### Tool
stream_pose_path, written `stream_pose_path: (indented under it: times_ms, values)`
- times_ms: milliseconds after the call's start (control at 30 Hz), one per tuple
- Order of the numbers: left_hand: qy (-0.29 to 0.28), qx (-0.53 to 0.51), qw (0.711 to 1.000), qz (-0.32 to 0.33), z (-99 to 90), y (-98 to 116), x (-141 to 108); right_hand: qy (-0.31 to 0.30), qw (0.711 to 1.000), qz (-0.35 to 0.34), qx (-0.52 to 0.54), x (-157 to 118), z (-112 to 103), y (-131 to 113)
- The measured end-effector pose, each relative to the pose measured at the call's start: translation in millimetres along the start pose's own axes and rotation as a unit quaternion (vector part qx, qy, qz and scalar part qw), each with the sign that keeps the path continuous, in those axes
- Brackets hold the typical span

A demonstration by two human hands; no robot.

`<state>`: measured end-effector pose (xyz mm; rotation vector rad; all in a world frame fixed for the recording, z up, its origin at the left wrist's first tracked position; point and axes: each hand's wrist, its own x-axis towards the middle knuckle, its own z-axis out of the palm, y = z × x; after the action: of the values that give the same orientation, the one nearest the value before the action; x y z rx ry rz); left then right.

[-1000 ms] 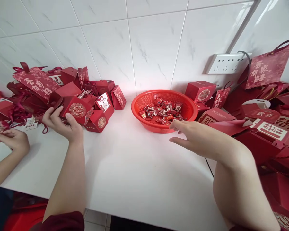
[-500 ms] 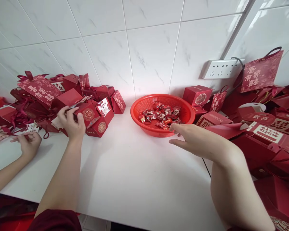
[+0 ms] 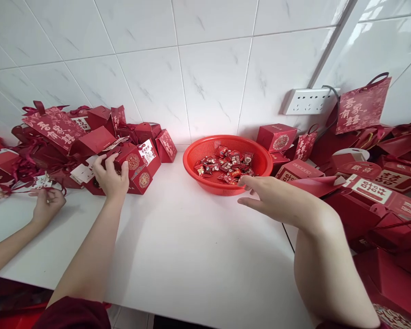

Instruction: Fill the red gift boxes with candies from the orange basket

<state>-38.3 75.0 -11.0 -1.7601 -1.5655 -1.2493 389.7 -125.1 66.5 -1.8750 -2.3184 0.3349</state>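
Note:
On the near side of a pile of red boxes, my left hand rests with spread, bent fingers against a red box that bears round gold emblems. A white tag lies just left of that hand. My right hand hangs over the right front rim of a red plastic basket, its thumb and fingers apart and nothing visible between them. Small red wrapped candies lie in the basket, close to my right fingertips.
At the far left a co-worker's hands hold a dark red ribbon. Many red boxes and a hanging red bag crowd the right side. A white power strip is on the wall, above a red box.
My left hand has moved a little to the right along the boxes, and more of the white tag shows beside it. My right hand has kept nearly the same place at the basket.

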Motion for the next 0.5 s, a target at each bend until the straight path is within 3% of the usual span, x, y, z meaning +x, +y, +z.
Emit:
stream_pose_path:
  times_ms: [367,500]
  values:
    - [-0.027,-0.006,1.0,-0.015,-7.0,16.7,-12.3,0.016,1.0,0.008,-0.003,-9.1,-5.6,1.2]
    - [-0.059,-0.037,0.994,-0.086,-0.2,9.5,-38.2,0.03,1.0,0.001,0.005,-12.6,-6.0,4.9]
